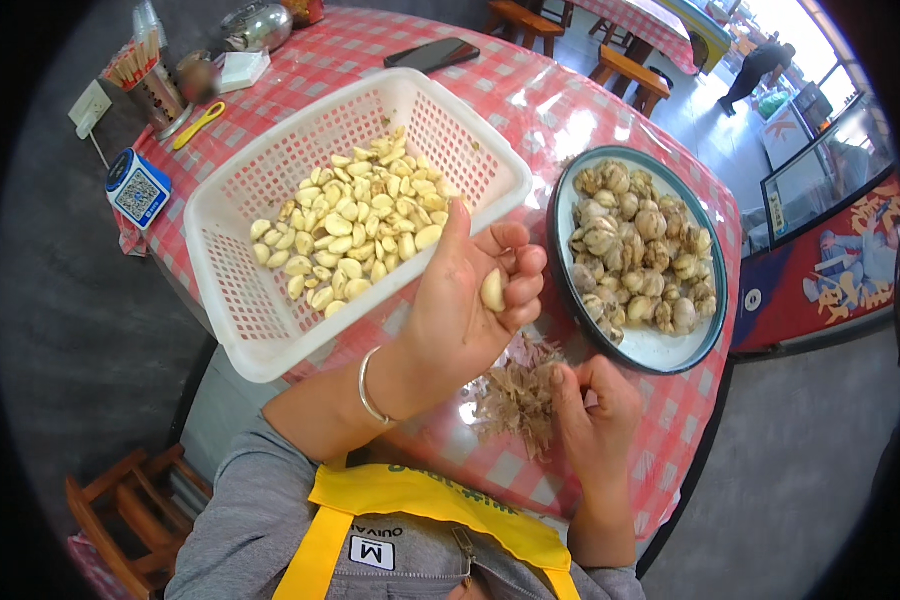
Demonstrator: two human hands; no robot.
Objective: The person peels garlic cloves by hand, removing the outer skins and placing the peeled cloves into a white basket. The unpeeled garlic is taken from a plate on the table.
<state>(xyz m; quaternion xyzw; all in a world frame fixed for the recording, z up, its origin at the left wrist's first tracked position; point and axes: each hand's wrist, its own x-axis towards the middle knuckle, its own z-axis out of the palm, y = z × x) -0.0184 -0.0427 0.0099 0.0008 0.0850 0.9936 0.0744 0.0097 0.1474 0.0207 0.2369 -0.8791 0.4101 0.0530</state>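
My left hand [469, 300] is turned palm up, with a peeled garlic clove [493, 290] resting under its curled fingers. It hovers over the near right rim of a white plastic basket [266, 366], which contains many peeled garlic cloves [352, 217]. Lower right, my right hand [598, 412] has its thumb and forefinger pinched together beside a pile of dry garlic skins [521, 401]. Whether a bit of skin is between those fingertips cannot be told. Beyond it, a dark-rimmed enamel plate [630, 358] bears unpeeled garlic bulbs [641, 240].
A red-and-white checked tablecloth [645, 469] covers the table. At its far side lie a black phone [432, 55] and a yellow-handled tool [199, 125]. A chopstick holder [161, 97] and a printed-code stand [139, 187] are at left. A person [757, 71] bends in the background.
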